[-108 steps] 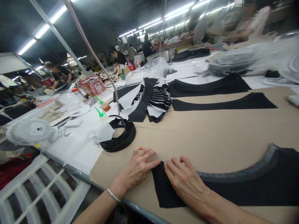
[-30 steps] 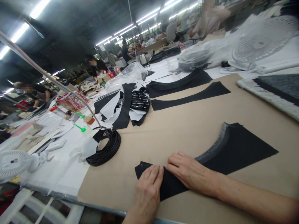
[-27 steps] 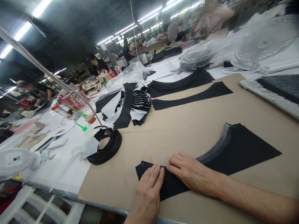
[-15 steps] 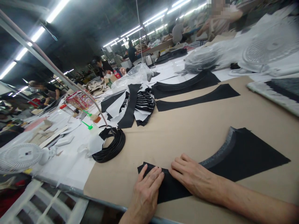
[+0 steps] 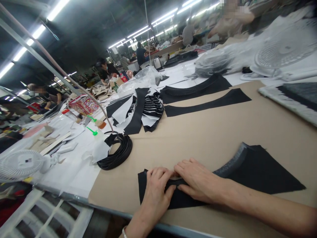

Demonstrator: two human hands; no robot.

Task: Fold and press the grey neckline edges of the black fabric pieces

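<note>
A black, curved piece of material [image 5: 264,173] lies on the brown paper near the table's front edge. A greyish band follows its inner curve on the right part. My left hand [image 5: 156,190] grips the curved edge toward the left end, its thumb on the near side and fingers over the far side. Close beside it, my right hand [image 5: 198,181] pinches the same edge, thumb toward me and fingers beyond. The edge looks slightly raised between the two hands. My right forearm covers the middle of the piece.
Brown paper [image 5: 213,132] covers the table. Beyond lie black strips [image 5: 210,102], a pile of striped scraps [image 5: 152,107] and a black coil [image 5: 123,152]. Bottles with green tips [image 5: 94,132] stand left. White fans [image 5: 22,163] flank the table; people work in the background.
My left hand has gone from lying flat on the piece to gripping its curved edge. My right hand has shifted slightly left, its thumb now showing. The piece has moved a little left.
</note>
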